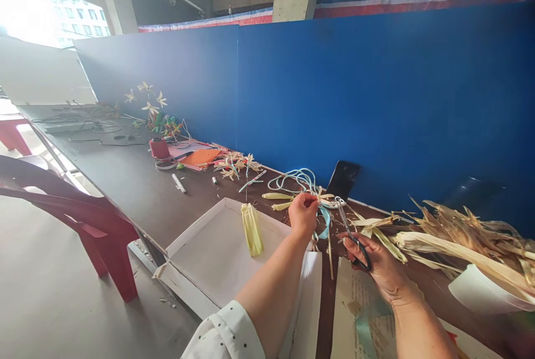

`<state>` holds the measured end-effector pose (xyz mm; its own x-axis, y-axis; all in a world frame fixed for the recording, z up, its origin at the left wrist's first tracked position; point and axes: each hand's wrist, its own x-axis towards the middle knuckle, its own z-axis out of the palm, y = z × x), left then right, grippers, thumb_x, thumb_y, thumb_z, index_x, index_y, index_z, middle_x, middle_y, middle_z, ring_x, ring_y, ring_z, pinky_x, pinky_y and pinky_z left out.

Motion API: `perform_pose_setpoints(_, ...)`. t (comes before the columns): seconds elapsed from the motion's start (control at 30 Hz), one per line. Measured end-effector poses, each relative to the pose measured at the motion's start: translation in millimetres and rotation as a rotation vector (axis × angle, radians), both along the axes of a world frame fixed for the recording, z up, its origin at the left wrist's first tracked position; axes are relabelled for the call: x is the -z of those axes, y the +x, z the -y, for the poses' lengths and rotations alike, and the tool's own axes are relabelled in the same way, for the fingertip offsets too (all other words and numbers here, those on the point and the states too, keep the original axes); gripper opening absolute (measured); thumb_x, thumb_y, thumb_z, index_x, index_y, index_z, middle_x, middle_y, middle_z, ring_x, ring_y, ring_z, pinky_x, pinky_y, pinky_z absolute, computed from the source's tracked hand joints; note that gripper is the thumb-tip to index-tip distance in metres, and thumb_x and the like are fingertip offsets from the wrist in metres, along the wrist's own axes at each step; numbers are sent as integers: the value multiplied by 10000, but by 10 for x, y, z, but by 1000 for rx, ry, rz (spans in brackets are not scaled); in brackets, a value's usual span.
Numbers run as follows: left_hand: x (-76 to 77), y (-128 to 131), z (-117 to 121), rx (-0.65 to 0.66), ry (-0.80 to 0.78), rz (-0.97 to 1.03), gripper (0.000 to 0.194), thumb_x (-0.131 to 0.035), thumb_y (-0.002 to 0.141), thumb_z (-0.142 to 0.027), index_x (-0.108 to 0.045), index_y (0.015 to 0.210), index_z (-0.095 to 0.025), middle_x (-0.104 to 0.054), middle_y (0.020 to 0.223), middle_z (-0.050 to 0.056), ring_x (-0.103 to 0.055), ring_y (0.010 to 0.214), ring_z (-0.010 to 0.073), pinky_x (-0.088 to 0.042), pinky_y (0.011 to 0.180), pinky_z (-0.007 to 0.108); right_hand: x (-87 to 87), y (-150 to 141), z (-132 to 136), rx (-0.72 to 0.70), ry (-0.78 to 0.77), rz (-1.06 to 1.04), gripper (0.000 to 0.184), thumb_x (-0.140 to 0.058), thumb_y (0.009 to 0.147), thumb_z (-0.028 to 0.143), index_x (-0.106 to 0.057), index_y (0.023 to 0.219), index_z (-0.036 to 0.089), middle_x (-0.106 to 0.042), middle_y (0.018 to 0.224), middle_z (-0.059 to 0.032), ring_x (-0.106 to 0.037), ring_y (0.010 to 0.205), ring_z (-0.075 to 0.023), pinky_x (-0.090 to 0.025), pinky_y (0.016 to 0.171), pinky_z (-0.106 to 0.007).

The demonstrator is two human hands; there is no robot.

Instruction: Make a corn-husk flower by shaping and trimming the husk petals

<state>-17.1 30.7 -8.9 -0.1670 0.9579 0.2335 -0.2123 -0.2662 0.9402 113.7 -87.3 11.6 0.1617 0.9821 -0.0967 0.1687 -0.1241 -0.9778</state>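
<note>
Scissors [344, 218] in right fingers [350, 246], phone [343, 178] behind, husks [468, 231] alongside

Near the table [140, 183], the head camera looks forward and down toward a blue partition [368, 86].

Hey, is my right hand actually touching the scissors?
Touching. The head view shows the right hand gripping the scissors by the black handles, with no gap between.
</note>
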Motion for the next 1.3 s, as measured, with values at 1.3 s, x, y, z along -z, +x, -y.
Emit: perform_pose_setpoints(1.3,-34,-59,65,-73,160,-330,103,-652,732,-123,-676,766,-218,-663,798,-29,-581,728,106,-432,709,226,32,8,7,-72,-39,61,327,-712,715,510,-681,900,243,-477,578,51,-355,559,-107,-283,529,-247)
